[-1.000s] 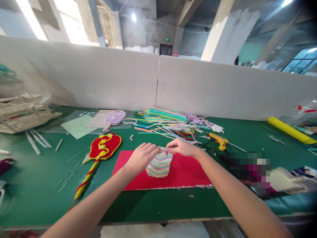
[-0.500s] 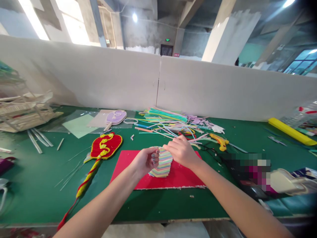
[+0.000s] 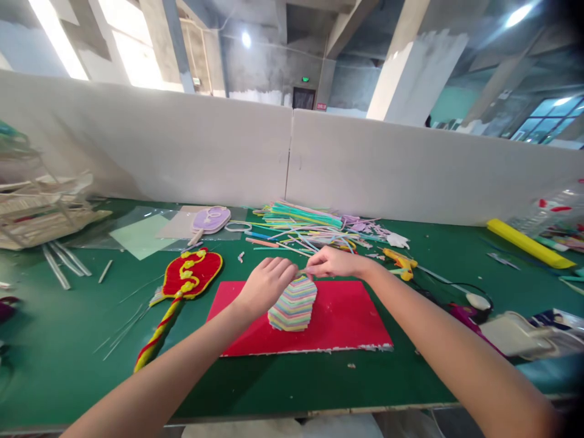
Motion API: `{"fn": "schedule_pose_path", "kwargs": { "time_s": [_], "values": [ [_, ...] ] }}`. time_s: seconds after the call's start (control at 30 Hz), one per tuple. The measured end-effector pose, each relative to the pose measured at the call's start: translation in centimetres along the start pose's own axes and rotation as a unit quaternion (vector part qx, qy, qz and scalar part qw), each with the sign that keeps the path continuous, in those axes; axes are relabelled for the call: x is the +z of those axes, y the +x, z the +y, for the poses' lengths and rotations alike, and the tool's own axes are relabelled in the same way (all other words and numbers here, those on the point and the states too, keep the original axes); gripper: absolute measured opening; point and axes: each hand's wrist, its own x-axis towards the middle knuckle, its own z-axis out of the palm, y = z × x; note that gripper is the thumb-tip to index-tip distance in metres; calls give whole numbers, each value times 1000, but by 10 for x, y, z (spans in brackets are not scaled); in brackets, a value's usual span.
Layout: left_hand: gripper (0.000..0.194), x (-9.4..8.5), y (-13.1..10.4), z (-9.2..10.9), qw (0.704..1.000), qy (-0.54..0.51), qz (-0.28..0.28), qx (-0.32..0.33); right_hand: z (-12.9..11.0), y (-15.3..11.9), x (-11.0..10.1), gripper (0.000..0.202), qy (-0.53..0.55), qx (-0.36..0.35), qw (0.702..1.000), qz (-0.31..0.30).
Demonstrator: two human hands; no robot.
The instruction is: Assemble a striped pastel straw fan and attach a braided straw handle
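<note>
On a red board [image 3: 349, 319] lies a rounded panel [image 3: 293, 308] of pastel zigzag stripes, made of pipe cleaners laid side by side. Just above its top edge my left hand [image 3: 269, 285] is closed, palm down, on one end of a pale pipe cleaner [image 3: 302, 272]. My right hand [image 3: 335, 263] pinches the same strand close by, and the fingertips of both hands nearly meet. A pale green length shows past my right wrist. Whether the strand touches the panel is hard to tell.
Left of the board lies a red and yellow fan [image 3: 193, 274]. Behind are a purple fan [image 3: 211, 219] and a heap of pipe cleaners [image 3: 301, 216]. A yellow glue gun [image 3: 401, 261] and cables lie to the right. A pale partition [image 3: 191, 152] closes off the back.
My left hand has turned from fingers up to palm down and closed near the strand. My right hand has come lower, fingertips now pointing left. The view has shifted slightly.
</note>
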Motion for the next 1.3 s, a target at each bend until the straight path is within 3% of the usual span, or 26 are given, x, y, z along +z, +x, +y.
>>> {"fn": "schedule_pose_path", "kwargs": {
  "time_s": [0.1, 0.17, 0.23, 0.3, 0.33, 0.37, 0.43, 0.5, 0.57, 0.6, 0.63, 0.67, 0.7, 0.73, 0.77, 0.8, 0.83, 0.9, 0.97, 1.0, 1.03, 1.07, 1.13, 1.23, 1.3],
  "values": [
    [20, -3, 2, -5, 997, 24, -8, 74, -1, 1, -4, 32, 80, 30, 994, -65],
    [21, -4, 1, -4, 998, -9, -13, 68, -1, 1, -3, 32, 100, 43, 990, -91],
    [24, -5, 1, 0, 994, -105, -15, -11, -2, 1, 1, 31, 80, 24, 994, -65],
    [29, -6, 3, 6, 950, -271, -11, -156, -5, 1, 8, 31, 9, -20, 1000, 10],
    [31, -7, 5, 9, 898, -374, -11, -232, -6, 1, 12, 31, -44, -46, 996, 58],
    [32, -9, 8, 11, 825, -477, -10, -302, -8, 0, 17, 30, -108, -72, 985, 110],
    [33, -13, 15, 13, 633, -657, -21, -409, -9, -2, 27, 25, -257, -131, 935, 206],
    [32, -18, 20, 13, 423, -770, -45, -474, -6, -5, 37, 24, -415, -190, 849, 267],
    [31, -23, 22, 14, 259, -818, -65, -509, 0, -9, 45, 26, -539, -232, 756, 289],
    [30, -25, 21, 14, 206, -827, -72, -519, 4, -10, 49, 26, -577, -248, 720, 294],
    [30, -27, 20, 15, 172, -829, -74, -527, 8, -12, 52, 25, -599, -262, 696, 298],
    [30, -27, 17, 16, 159, -828, -72, -533, 12, -13, 55, 25, -605, -271, 685, 301],
    [29, -27, 13, 17, 166, -825, -73, -534, 15, -13, 56, 24, -597, -272, 692, 301],
    [27, -27, 9, 18, 194, -822, -78, -530, 16, -13, 56, 24, -575, -267, 714, 298],
    [24, -25, 5, 19, 244, -816, -87, -517, 17, -13, 54, 24, -538, -252, 750, 293],
    [23, -24, 0, 19, 312, -803, -109, -497, 16, -12, 51, 24, -486, -226, 795, 283],
    [25, -22, -3, 18, 401, -775, -118, -473, 14, -11, 46, 24, -423, -193, 846, 260],
    [28, -19, -9, 17, 617, -659, -102, -417, 8, -10, 34, 23, -273, -104, 938, 184],
    [30, -17, -12, 16, 816, -471, -52, -332, 2, -8, 22, 27, -122, -26, 989, 74],
    [29, -17, -13, 16, 886, -370, -34, -277, -1, -7, 17, 29, -51, -2, 998, 31],
    [27, -17, -13, 15, 935, -280, -25, -215, -2, -7, 14, 30, 14, 14, 1000, -7],
    [23, -17, -13, 15, 967, -202, -19, -154, -3, -6, 12, 30, 70, 27, 996, -37],
    [18, -17, -12, 13, 995, -88, -10, -45, -3, -5, 11, 28, 154, 46, 983, -87],
    [20, -18, -11, 8, 998, -12, -10, 60, -2, -4, 13, 26, 215, 75, 964, -135],
    [21, -17, -10, 6, 997, -18, -17, 79, -2, -4, 15, 25, 228, 86, 958, -153]
  ]
}}
